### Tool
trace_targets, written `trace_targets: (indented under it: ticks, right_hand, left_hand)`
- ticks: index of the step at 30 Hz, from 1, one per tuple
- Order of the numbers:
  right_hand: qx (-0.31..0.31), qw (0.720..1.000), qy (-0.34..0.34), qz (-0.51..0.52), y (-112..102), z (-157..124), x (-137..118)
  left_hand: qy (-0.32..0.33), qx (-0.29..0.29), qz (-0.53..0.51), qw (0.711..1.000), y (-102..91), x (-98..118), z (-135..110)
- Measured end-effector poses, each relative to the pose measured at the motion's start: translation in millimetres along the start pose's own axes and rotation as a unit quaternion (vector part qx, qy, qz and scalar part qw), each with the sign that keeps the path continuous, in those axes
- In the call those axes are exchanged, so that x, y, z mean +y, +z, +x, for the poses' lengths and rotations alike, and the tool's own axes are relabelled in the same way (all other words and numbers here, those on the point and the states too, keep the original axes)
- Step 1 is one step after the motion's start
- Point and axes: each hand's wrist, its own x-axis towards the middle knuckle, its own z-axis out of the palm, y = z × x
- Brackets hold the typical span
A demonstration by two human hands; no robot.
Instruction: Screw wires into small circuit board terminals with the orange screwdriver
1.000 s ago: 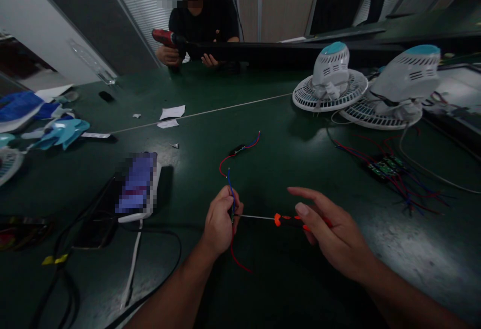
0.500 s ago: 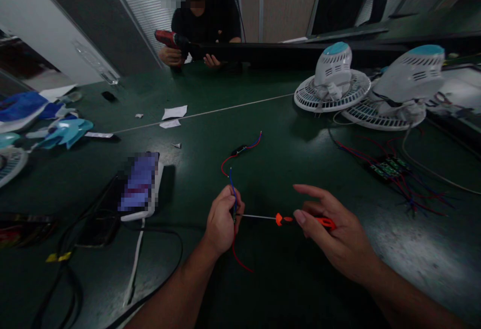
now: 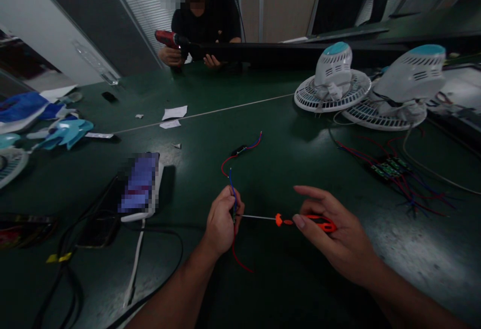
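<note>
Screwdriver (image 3: 278, 219) runs crosswise at lower centre, pointing left from my right grip (image 3: 330, 231), clamped round its handle (image 3: 328, 226), to the wired circuit board (image 3: 234, 215) my left grip (image 3: 222, 218) pinches.

One screwdriver (image 3: 288, 222); two small wired circuit boards (image 3: 239, 150), counting the gripped one; one bunch of wired boards (image 3: 391, 167), its number unclear. Two white fan heads (image 3: 333, 75), one power drill (image 3: 167, 39), one clear bottle (image 3: 93, 63), two paper scraps (image 3: 175, 113) lying together, one person (image 3: 205, 20) across the bench (image 3: 210, 88).
</note>
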Motion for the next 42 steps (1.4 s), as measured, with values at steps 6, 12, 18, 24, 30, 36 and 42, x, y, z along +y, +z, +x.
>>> trace_targets:
  ticks: [6, 12, 18, 24, 30, 36, 42]
  right_hand:
    - [-0.04, 0.999, 0.026, 0.004, -1.6, -0.1, 0.0]
    - [-0.035, 0.996, 0.081, -0.011, -0.7, 0.9, 1.6]
    - [-0.019, 0.999, 0.026, -0.006, 1.6, 0.0, 9.2]
    - [-0.021, 1.0, 0.023, 0.002, 1.3, -1.6, 9.6]
    - [-0.017, 1.0, 0.023, -0.007, 0.9, -1.7, 8.7]
    - [-0.008, 1.0, 0.009, 0.001, 0.9, -1.3, 7.9]
    - [0.012, 1.0, 0.003, 0.008, 1.1, -0.4, 6.2]
  left_hand:
    - [0.001, 0.0, 0.012, 1.0, -0.4, -0.6, -0.3]
    - [-0.005, 0.004, 0.015, 1.0, 1.3, 2.1, -1.5]
    - [-0.001, 0.004, 0.01, 1.0, 1.4, 1.9, -1.6]
    - [0.003, -0.004, 0.006, 1.0, -0.2, 0.0, -0.5]
    - [-0.003, -0.001, 0.008, 1.0, 0.5, 1.6, -0.5]
    - [0.005, 0.002, 0.015, 1.0, 0.5, 1.2, -0.9]
    - [-0.003, 0.005, 0.005, 1.0, -0.3, 0.1, -0.1]
